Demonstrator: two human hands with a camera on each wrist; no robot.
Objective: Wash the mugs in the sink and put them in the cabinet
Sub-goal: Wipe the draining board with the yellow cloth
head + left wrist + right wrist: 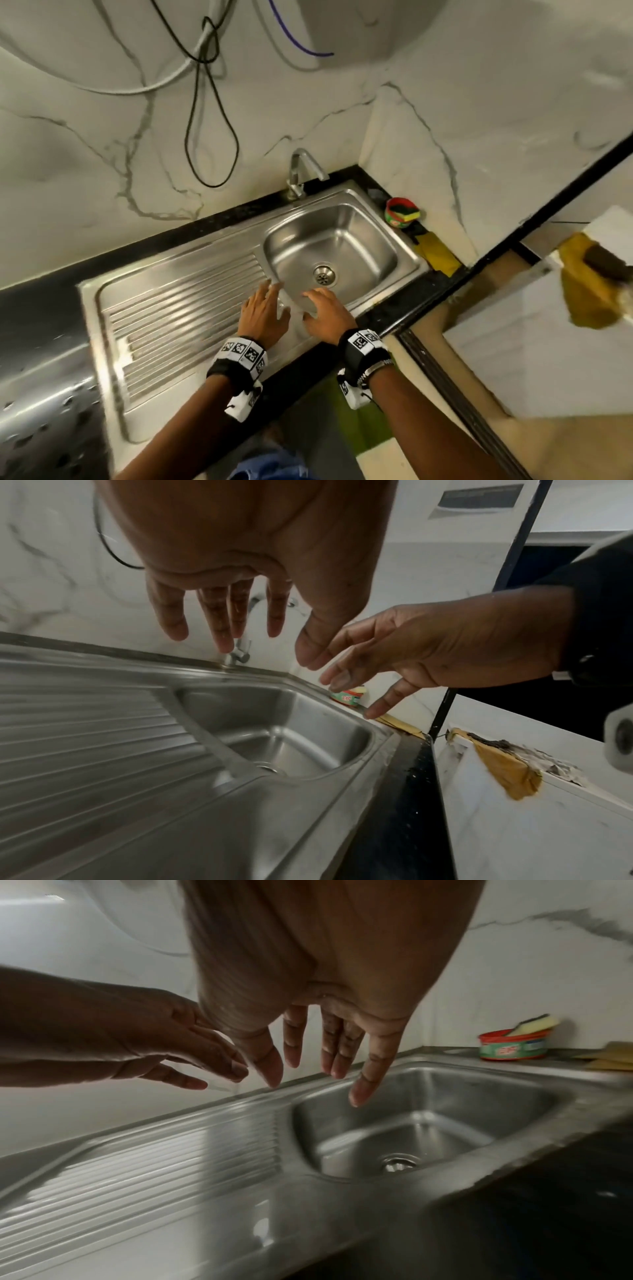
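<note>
1. Both hands come first: left hand [263,317] and right hand [327,317] hover side by side over the near rim of the sink [342,212], fingers spread and relaxed, holding nothing. Each wrist has a black band with square black-and-white marker tags.
2. No mugs show in any view, and the cabinet can't be picked out either. The basin is bare down to the drain [324,275].
3. Only writing around is on the red tub [400,214] at the back right corner. It has a green label, too blurry to read. A sponge [406,210] sits in it, and yellow cloths [436,251] lie just beside it along the right edge.
4. Tap [301,173] stands behind the basin, spout turned right.
5. Left of the basin is the ribbed drainboard [178,301], all flat steel. A black counter [44,308] frames the whole unit.
6. Marble wall [85,154] closes off the back and right; a black cable [209,137] hangs on it above the tap.
</note>
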